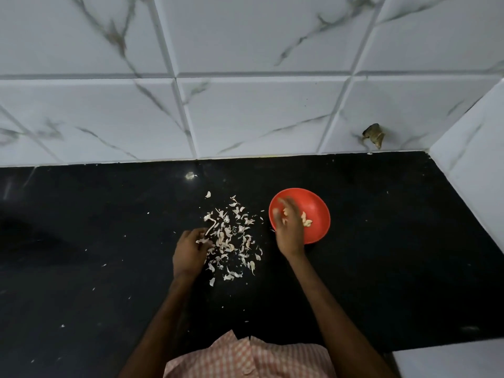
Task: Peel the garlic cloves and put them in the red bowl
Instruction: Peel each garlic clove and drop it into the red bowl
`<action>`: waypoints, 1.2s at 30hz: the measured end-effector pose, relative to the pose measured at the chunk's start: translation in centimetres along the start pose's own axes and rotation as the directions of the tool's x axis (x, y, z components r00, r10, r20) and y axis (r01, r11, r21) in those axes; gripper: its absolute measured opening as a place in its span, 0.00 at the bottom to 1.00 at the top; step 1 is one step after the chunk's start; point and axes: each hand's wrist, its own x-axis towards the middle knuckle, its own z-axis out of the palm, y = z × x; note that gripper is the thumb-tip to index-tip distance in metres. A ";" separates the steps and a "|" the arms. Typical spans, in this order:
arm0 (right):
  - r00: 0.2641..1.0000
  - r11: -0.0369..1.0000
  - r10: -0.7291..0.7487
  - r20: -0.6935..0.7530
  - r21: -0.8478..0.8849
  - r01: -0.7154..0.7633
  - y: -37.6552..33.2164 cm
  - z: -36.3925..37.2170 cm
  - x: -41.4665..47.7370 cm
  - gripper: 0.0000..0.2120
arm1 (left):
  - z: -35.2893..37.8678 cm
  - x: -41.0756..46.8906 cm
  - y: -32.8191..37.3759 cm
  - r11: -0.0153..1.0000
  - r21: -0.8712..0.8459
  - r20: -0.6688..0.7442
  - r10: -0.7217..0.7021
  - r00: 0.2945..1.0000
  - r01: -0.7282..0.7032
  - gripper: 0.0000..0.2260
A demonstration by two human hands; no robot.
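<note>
2 bare hands are over a black counter [381,241]. the left hand [191,249] sits at the left edge of a scatter of garlic skins [234,236], its fingers curled in around a pale scrap [203,240]; whether that scrap is skin or clove cannot be told. the right hand [289,227] hovers over the near-left rim of the red bowl [316,203], blurred, fingers spread and loose, grasping nothing that shows. several peeled garlic cloves [306,221] lie inside the bowl, partly behind that hand. the bowl stands just right of the skins, apart from them. white veined tiles [245,113] back the counter, with a dark lump [373,136] on them at the right. a pink checked shirt [245,358] shows at the bottom edge.
</note>
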 end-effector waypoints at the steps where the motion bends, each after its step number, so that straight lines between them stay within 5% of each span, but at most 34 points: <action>1: 0.986 0.985 -0.135 0.097 -0.097 0.145 0.0 1.0 -0.6 0.15 | 0.3 -0.2 -0.4 0.999 0.037 0.042 0.012 0.999 -0.014 0.20; 5: 0.800 0.869 -0.163 0.577 -0.300 0.394 0.2 5.1 -3.4 0.25 | 1.6 -0.5 -0.1 0.971 0.221 0.159 0.060 0.985 -0.095 0.24; 9: 0.644 0.658 -0.200 0.739 -0.386 0.647 1.3 6.3 -4.6 0.30 | 1.5 -0.5 -0.3 0.973 0.212 0.139 0.063 0.988 -0.092 0.14; 16: 0.781 0.754 -0.139 0.609 -0.447 0.482 1.4 6.0 -3.9 0.13 | 1.0 -0.6 -1.3 0.994 0.054 0.089 0.091 0.992 -0.097 0.03; 24: 0.836 0.757 -0.187 0.516 -0.467 0.458 -0.6 8.1 -2.4 0.18 | -1.2 0.6 -1.9 0.890 -0.453 0.046 -0.029 0.999 0.047 0.15; 27: 0.775 0.635 -0.200 0.599 -0.523 0.568 -1.4 9.3 -2.2 0.24 | -2.0 0.7 -2.1 0.892 -0.452 0.071 0.016 0.997 0.017 0.19; 31: 0.727 0.472 -0.147 0.670 -0.599 0.647 -1.7 10.4 -2.6 0.25 | -3.4 0.6 -2.8 0.894 -0.445 0.008 -0.060 0.998 0.057 0.09; 36: 0.756 0.513 -0.180 0.629 -0.596 0.617 -0.9 10.3 -2.2 0.13 | -4.2 0.9 -4.4 0.995 -0.092 0.217 0.062 0.974 -0.042 0.10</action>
